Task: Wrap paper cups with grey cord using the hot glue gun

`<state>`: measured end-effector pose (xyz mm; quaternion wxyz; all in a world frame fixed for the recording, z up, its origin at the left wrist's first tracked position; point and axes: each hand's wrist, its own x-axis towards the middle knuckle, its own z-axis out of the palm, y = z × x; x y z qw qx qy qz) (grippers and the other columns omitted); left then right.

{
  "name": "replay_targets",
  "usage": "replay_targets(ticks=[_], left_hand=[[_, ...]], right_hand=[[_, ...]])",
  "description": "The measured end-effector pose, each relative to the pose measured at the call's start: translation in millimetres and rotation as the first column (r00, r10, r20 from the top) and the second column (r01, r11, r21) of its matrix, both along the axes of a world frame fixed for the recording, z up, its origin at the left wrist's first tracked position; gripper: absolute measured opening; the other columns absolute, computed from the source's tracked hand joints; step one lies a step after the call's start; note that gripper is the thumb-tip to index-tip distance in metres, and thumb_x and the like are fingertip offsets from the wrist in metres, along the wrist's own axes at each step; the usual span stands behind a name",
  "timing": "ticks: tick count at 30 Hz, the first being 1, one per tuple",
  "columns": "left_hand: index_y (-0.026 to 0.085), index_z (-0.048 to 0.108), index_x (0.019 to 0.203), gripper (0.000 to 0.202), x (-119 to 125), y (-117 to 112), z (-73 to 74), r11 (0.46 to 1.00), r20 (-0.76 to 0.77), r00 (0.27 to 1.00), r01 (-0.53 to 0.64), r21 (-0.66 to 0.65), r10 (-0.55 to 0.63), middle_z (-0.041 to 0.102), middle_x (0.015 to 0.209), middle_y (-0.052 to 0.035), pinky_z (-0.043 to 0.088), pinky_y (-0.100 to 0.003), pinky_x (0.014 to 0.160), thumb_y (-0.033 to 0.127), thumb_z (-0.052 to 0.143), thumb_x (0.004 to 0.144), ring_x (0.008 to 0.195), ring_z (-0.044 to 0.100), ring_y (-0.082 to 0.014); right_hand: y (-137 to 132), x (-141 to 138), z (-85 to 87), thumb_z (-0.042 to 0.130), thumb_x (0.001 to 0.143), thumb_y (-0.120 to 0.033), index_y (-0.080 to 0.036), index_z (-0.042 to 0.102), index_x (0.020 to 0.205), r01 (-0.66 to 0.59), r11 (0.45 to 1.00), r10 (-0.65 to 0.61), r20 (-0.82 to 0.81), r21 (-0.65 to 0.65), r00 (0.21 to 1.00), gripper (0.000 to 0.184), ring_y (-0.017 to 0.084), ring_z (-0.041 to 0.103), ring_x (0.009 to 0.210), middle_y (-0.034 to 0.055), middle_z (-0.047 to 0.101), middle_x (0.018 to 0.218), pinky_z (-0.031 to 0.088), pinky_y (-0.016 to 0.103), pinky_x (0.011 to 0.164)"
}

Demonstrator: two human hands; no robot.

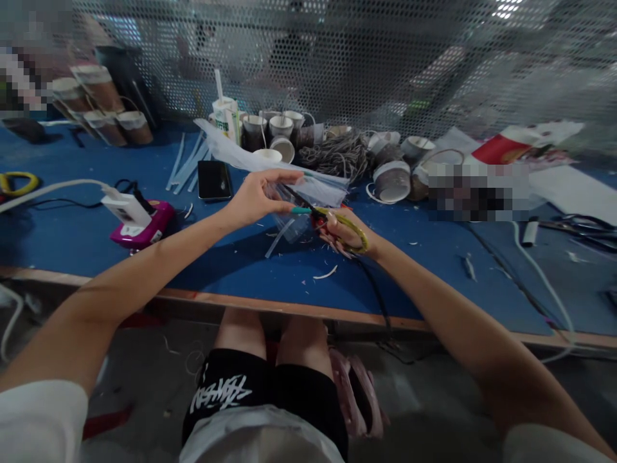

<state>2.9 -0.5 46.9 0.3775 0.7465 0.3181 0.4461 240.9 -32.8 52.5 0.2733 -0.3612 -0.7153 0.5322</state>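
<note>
My left hand [258, 196] is closed in a pinch on a clear plastic bag [308, 193] held above the blue table [96, 238]. My right hand [344, 235] grips yellow-handled scissors [332, 222], fingers through the loops. The dark blades point up and left into the bag, close to my left thumb and fingers. A clear strip [282, 235] hangs down from the bag toward the tabletop. Small white offcuts [325, 275] lie on the table just below both hands.
A black phone [214, 180] lies left of the bag. A pink device with a white charger [137, 222] sits at the left. Several paper cups [270, 128], a grey cord bundle [335, 157] and tape rolls [393, 180] line the back. Black tools [581, 228] lie at the right.
</note>
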Motion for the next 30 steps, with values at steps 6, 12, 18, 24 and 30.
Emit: replay_targets(ticks=[6, 12, 18, 24, 30], left_hand=[[0.020, 0.063, 0.129, 0.072, 8, -9, 0.7, 0.996, 0.088, 0.996, 0.027, -0.083, -0.020, 0.066, 0.134, -0.0109, 0.066, -0.034, 0.062, 0.043, 0.089, 0.065, 0.071, 0.073, -0.0166], [0.021, 0.061, 0.130, 0.078, 14, -16, 3.4, 0.999, 0.104, 0.995, 0.012, -0.034, -0.008, 0.059, 0.144, -0.0135, 0.066, -0.035, 0.073, 0.052, 0.088, 0.064, 0.102, 0.073, -0.0277], [0.021, 0.062, 0.129, 0.079, 13, -17, 4.8, 0.994, 0.098, 0.995, 0.015, -0.106, -0.005, 0.061, 0.142, -0.0126, 0.066, -0.036, 0.062, 0.047, 0.091, 0.060, 0.067, 0.072, -0.0161], [0.022, 0.055, 0.137, 0.088, 9, -12, 4.8, 0.997, 0.072, 0.996, 0.054, -0.064, -0.049, 0.055, 0.148, -0.0144, 0.066, -0.035, 0.066, 0.052, 0.089, 0.061, 0.072, 0.073, -0.0164], [0.029, 0.046, 0.146, 0.097, 2, -7, 7.1, 0.995, 0.019, 0.997, 0.068, 0.078, -0.070, 0.049, 0.154, -0.0131, 0.065, -0.035, 0.077, 0.055, 0.088, 0.062, 0.101, 0.074, -0.0275]], right_hand=[[-3, -6, -1.0, 0.069, 0.063, -0.084, -0.020, 0.047, 0.073, -0.043, 0.999, 0.041, -0.074, -0.024, 0.996, 0.069, 0.004, 0.040, 0.031, -0.0083, 0.047, 0.047, 0.029, 0.016, 0.027], [-3, -11, -7.0, 0.067, 0.063, -0.086, -0.021, 0.049, 0.076, -0.041, 0.999, 0.041, -0.097, 0.003, 0.994, 0.068, 0.005, 0.041, 0.032, -0.0086, 0.047, 0.046, 0.030, 0.018, 0.028], [-6, -12, -2.1, 0.067, 0.059, -0.088, -0.021, 0.048, 0.068, -0.010, 1.000, 0.011, -0.050, 0.018, 0.999, 0.070, 0.005, 0.039, 0.030, -0.0087, 0.044, 0.044, 0.031, 0.019, 0.028], [-6, -14, -3.4, 0.070, 0.059, -0.085, -0.020, 0.046, 0.064, 0.037, 0.999, -0.037, -0.095, 0.000, 0.995, 0.069, 0.005, 0.038, 0.030, -0.0083, 0.043, 0.043, 0.030, 0.018, 0.027], [0, -9, -11.5, 0.064, 0.061, -0.089, -0.021, 0.050, 0.075, 0.018, 0.999, -0.022, -0.123, -0.030, 0.992, 0.071, 0.007, 0.040, 0.030, -0.0077, 0.048, 0.046, 0.031, 0.019, 0.025]])
